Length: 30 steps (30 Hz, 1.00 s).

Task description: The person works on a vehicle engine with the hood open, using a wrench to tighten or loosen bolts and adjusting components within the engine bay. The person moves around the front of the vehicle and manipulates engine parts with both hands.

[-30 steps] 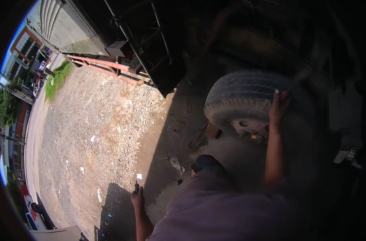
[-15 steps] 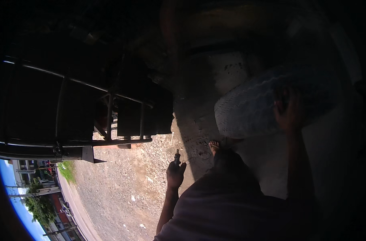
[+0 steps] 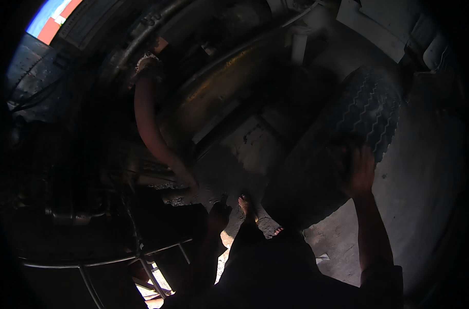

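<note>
Tire (image 3: 331, 145): dark rubber, zigzag-grooved; right hand (image 3: 360, 172) touching.

A dim, rough vehicle workshop, or a garage-like repair spot, open to the daylight at its edges. The clearest sign is a big, thick tyre (image 3: 372, 110) with zigzag tread (the heavy kind seen on trucks), standing at the right on a bare, dusty concrete floor (image 3: 399, 190). Across the upper left runs dark, grimy machinery; out of it curves a thick reddish hose or pipe (image 3: 151, 123), near a long yellowish-brown beam (image 3: 214, 85). Thin metal rails (image 3: 85, 266) cross the lower left, with sunlit ground (image 3: 159, 280) showing between them. A sliver of blue sky (image 3: 43, 18) appears at the top left corner.
</note>
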Each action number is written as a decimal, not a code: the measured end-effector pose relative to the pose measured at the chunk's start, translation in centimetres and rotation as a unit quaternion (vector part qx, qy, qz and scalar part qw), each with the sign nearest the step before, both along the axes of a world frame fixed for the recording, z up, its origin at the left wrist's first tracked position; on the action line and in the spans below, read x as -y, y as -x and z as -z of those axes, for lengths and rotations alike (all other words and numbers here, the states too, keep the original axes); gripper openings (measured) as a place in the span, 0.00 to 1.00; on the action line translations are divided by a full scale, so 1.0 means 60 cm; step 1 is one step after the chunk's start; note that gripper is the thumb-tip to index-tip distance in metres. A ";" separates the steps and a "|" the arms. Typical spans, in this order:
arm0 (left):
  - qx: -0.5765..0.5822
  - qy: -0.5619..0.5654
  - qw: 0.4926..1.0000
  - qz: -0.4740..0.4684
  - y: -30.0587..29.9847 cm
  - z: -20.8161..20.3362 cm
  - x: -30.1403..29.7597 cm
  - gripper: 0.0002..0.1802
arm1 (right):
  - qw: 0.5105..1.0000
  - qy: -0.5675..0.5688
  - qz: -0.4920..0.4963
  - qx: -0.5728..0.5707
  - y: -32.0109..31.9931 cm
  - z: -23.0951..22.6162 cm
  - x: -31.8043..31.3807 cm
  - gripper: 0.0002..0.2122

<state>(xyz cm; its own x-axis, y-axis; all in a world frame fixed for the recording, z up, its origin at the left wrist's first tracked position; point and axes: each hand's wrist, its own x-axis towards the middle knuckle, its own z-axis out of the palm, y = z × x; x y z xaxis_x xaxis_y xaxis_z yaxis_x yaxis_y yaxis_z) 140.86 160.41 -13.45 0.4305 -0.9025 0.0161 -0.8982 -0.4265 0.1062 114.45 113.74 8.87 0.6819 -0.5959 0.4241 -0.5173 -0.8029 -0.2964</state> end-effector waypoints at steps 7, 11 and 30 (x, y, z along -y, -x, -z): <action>-0.228 -0.368 0.900 0.052 -0.215 0.115 0.044 0.43 | 0.975 0.007 0.218 0.042 -0.111 0.014 -0.071 0.36; -0.296 -0.420 0.857 -0.042 -0.326 0.124 0.086 0.35 | 0.966 0.019 0.256 0.030 -0.114 0.022 -0.072 0.37; -0.253 0.117 0.960 0.030 -0.469 -0.132 0.444 0.17 | 0.955 0.026 0.292 0.034 -0.112 0.030 -0.078 0.37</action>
<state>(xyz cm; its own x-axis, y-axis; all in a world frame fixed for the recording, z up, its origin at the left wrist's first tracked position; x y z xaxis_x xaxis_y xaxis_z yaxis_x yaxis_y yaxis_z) 168.98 133.77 -5.55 0.3840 -0.9230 0.0233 -0.7281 -0.2872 0.6224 121.18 118.41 7.10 0.2084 -0.8437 0.4946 -0.8627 -0.3969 -0.3135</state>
